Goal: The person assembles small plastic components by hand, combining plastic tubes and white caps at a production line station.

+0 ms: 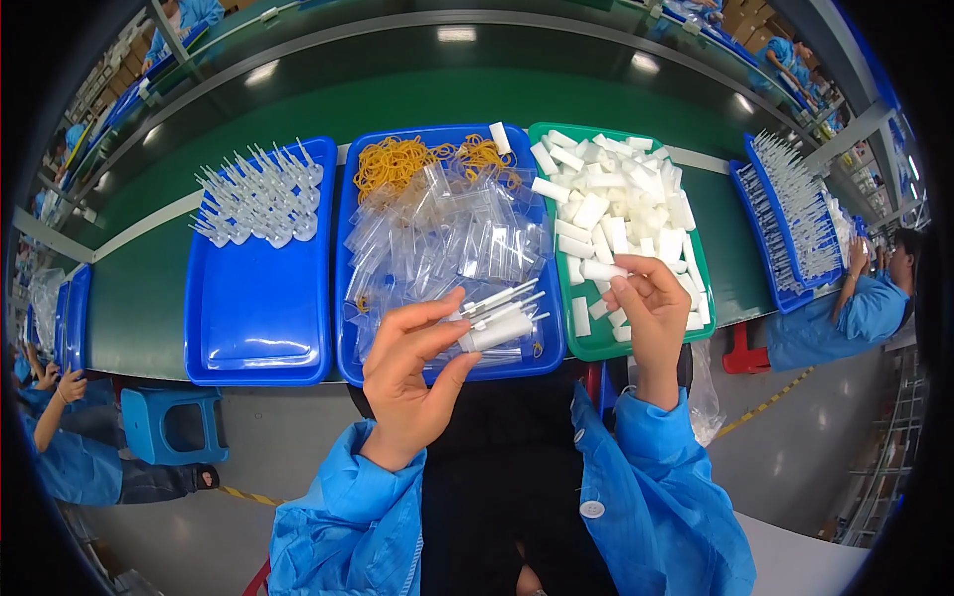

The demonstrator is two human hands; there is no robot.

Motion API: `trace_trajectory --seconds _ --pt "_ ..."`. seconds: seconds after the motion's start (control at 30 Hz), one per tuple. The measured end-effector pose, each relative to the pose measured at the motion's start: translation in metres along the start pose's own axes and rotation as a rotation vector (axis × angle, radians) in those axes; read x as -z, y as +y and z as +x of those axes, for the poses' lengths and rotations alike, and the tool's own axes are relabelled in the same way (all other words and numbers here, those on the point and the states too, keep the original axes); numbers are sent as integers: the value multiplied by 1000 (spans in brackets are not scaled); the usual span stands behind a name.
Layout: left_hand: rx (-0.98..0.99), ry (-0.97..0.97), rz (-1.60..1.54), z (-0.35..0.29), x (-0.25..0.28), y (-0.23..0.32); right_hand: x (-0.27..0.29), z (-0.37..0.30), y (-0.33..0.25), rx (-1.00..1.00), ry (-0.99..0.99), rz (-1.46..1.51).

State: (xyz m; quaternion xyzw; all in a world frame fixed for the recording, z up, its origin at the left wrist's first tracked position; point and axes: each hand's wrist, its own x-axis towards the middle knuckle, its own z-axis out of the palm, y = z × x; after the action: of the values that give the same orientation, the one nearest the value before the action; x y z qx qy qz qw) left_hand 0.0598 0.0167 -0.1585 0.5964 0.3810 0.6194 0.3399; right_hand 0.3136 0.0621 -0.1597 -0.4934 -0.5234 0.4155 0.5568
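My left hand (409, 377) is closed around a small bundle of thin white rods (509, 295) together with a white foam-like piece (500, 331). The bundle points right, over the front of the middle blue tray (437, 376). My right hand (648, 306) pinches one short white foam-like piece (599, 270) between thumb and fingers. It is above the green tray (596, 350), which is heaped with similar white pieces (602, 187). Clear plastic bags (452, 223) fill most of the middle tray, with yellow rubber bands (395, 167) behind them.
To the left, a blue tray (256, 333) carries upright white rods with round bases (260, 194) at its far end. More rods stand in blue trays (795, 214) at far right, beside a co-worker (845, 313). A blue stool (175, 425) is at lower left, near another worker.
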Motion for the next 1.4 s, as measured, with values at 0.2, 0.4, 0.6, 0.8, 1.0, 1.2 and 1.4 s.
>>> trace_trajectory --seconds 0.2,0.4,0.6,0.8,1.0,1.2,1.4 --pt "-7 12 -23 -4 -1 -1 -29 -6 -19 69 -95 158" --pt "-15 34 -32 -5 1 -2 -34 -5 -24 39 -224 205" --pt "-99 -27 13 -3 2 -3 -45 -5 -29 90 -205 179" --pt "-6 13 15 -5 1 -5 -57 -13 -25 57 -149 401" --pt "-87 -19 29 -6 3 -4 -64 -18 -24 35 -190 355" --pt "-43 -40 33 -7 4 -6 -69 -21 -20 66 -244 339" --pt "-19 -29 41 -3 3 -6 -65 -16 -14 183 -369 232"
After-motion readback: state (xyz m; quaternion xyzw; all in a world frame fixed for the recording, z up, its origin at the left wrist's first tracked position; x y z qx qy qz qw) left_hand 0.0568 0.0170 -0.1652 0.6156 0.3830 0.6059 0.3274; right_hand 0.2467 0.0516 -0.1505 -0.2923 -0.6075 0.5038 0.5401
